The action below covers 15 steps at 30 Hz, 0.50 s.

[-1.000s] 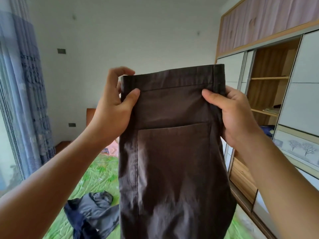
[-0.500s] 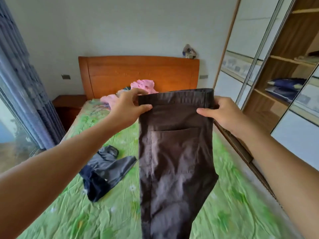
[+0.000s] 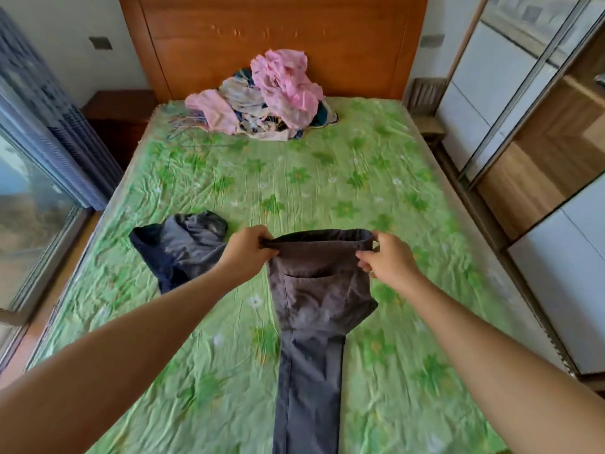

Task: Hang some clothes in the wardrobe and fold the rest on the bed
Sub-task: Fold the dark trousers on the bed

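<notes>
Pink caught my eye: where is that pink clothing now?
In the head view, the pink clothing tops a heap at the far end of the bed, near the middle, by the headboard.

On the green flowered bed lie a pink clothes pile at top centre, a dark garment at middle left, and the legs of grey trousers at bottom centre.

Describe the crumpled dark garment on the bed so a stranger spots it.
Start at the bed with the green flowered sheet. On the side nearest the window, left of the left hand, lies a crumpled garment. Unlike the held brown trousers and the pink pile by the headboard, it is navy and grey.
</notes>
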### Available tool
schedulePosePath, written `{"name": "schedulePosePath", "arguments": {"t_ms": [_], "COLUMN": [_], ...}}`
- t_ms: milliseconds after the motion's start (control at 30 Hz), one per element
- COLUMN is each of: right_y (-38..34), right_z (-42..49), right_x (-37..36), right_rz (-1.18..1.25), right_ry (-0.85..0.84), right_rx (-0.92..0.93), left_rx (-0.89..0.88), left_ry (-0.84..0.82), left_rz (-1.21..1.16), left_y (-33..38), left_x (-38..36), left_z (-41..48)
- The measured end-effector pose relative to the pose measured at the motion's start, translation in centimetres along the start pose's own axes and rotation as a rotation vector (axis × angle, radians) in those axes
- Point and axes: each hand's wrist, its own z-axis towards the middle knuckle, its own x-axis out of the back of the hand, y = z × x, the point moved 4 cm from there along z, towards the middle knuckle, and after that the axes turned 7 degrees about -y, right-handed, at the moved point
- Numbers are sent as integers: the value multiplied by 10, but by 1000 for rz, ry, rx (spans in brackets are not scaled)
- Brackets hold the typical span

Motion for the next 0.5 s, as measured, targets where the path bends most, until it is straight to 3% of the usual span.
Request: {"name": "schedulePosePath", "arguments": {"t_ms": [200, 367, 500], "right_y": [14, 1, 55], "right_z": [96, 174, 175], "right_x": [-18, 2, -23], "right_rz": [145, 187, 28], "right_ry": [-77, -178, -229], "right_rx": [-45, -81, -184], "left_rx": [78, -25, 121], "left_ry": [-57, -18, -88], "left_rz": [-79, -379, -87], "left_y": [-21, 4, -37], "left_x": [-12, 13, -28], "left_z": [88, 166, 159]}}
